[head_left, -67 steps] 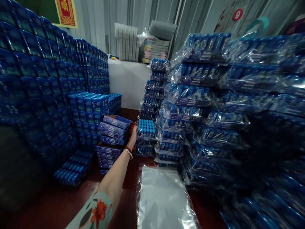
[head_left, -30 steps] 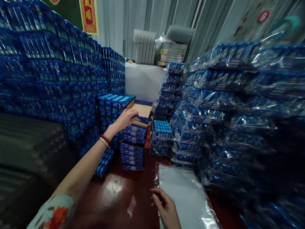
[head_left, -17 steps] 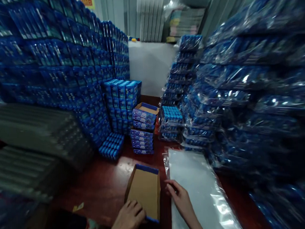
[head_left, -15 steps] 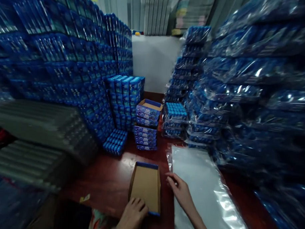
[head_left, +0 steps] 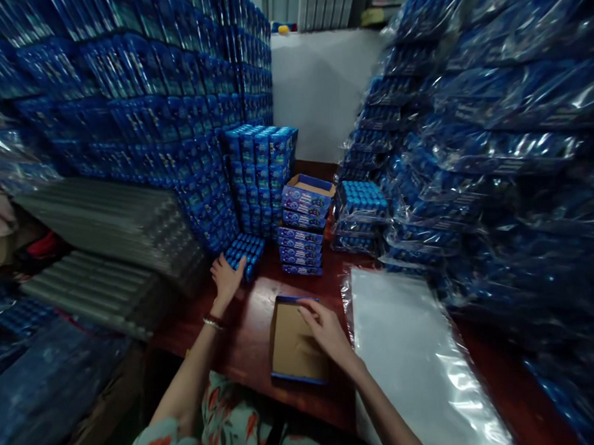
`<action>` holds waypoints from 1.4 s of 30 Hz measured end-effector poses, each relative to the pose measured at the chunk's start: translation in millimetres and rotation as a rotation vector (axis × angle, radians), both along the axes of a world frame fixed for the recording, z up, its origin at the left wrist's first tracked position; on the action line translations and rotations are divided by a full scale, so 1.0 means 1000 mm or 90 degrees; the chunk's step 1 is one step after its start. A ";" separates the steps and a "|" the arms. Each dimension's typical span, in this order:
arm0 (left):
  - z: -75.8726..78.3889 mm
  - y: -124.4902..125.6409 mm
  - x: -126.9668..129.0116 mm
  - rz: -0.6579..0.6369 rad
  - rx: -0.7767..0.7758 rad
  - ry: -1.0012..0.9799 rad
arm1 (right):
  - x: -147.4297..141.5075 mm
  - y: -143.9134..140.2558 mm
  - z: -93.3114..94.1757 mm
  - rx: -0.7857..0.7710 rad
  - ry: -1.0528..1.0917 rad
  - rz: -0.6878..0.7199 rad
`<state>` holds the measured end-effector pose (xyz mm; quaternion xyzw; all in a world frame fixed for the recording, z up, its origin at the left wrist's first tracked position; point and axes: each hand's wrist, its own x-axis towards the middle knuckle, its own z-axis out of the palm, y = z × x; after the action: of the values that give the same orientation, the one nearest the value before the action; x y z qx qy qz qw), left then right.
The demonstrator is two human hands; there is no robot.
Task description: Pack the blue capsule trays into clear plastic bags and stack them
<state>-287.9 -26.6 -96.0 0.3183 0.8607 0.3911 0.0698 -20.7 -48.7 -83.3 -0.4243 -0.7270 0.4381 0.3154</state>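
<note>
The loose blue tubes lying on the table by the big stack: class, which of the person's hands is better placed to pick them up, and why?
Probably the left hand: its fingertips already reach the blue tubes, while the right hand rests on the open tray, farther away.

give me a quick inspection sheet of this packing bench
surface: dark red table, glossy, bare in front of the left arm
job's things: open cardboard tray, empty; row of blue tubes lying flat
clutter: clear plastic bags lying flat beside the tray; stack of printed trays
grips: left hand open at the tubes; right hand open, resting in the tray
cables: nothing seen
surroundings: walls of blue boxes, wrapped blue packs, white panel
</note>
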 end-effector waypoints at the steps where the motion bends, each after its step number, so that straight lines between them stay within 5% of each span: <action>1: -0.004 0.005 -0.001 0.044 0.001 -0.029 | -0.017 0.008 -0.001 -0.001 0.011 0.015; 5: -0.025 0.008 0.000 0.131 0.025 -0.111 | -0.095 0.061 -0.010 -0.018 0.032 -0.012; 12: -0.043 0.009 -0.013 0.117 0.131 -0.201 | -0.202 0.140 -0.027 -0.030 0.064 -0.155; 17: -0.052 -0.013 -0.013 0.079 0.237 -0.240 | -0.210 0.130 -0.049 -0.028 0.100 -0.206; 24: -0.061 -0.088 0.027 0.119 0.346 -0.305 | -0.213 0.065 -0.063 -0.050 0.169 -0.244; 29: -0.038 -0.138 0.077 0.063 0.360 -0.404 | -0.176 0.034 -0.023 -0.020 0.223 -0.177; 34: -0.010 -0.173 0.123 -0.257 0.204 -0.427 | -0.076 0.021 0.011 -0.039 0.215 -0.195; 38: -0.011 -0.181 0.131 -0.449 0.032 -0.325 | -0.018 0.007 -0.012 -0.061 0.202 -0.285; 42: -0.013 -0.172 0.119 -0.500 -0.124 -0.166 | 0.000 -0.003 -0.042 -0.019 0.120 -0.305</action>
<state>-168.6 -198.2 -109.0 0.5619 0.6908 0.2886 0.3519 -20.8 -51.5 -125.3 -0.5465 -0.5664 0.3990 0.4705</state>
